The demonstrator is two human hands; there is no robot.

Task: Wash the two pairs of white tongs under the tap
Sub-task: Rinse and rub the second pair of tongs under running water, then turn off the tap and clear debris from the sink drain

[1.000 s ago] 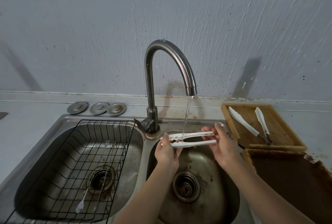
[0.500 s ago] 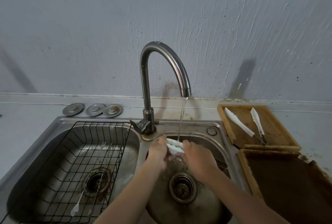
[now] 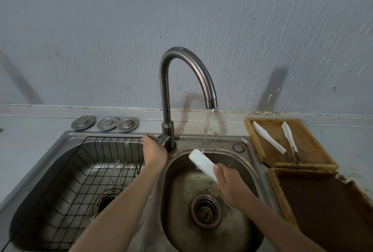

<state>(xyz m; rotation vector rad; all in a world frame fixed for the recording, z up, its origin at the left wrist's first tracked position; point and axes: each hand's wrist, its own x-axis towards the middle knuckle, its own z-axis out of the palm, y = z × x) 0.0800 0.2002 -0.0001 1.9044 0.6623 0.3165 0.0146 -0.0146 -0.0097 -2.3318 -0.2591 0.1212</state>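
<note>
One pair of white tongs (image 3: pixel 202 164) is under the running stream from the tap (image 3: pixel 188 82), held over the right basin of the sink (image 3: pixel 242 140); the water strikes its far end, close to the rounded tip. The right hand (image 3: pixel 232 186) grips the near end, its fingers (image 3: pixel 217 169) wrapped around the plastic so that most of the length juts up and away toward the stream. The tongs look squeezed flat (only one broad white face shows).

The left hand (image 3: pixel 154 151) is off the tongs altogether, closed over the tap lever (image 3: pixel 161 140) at the base of the spout; whether it means to turn the flow up or off cannot be told.

The second pair of tongs (image 3: pixel 278 142) lies spread open in the wooden tray (image 3: pixel 314 140) on the surface to the right, well apart from both hands. By this evidence the task is perhaps half done at best: one pair is mid-rinse, and whether the other has been washed cannot be judged from here.
</note>
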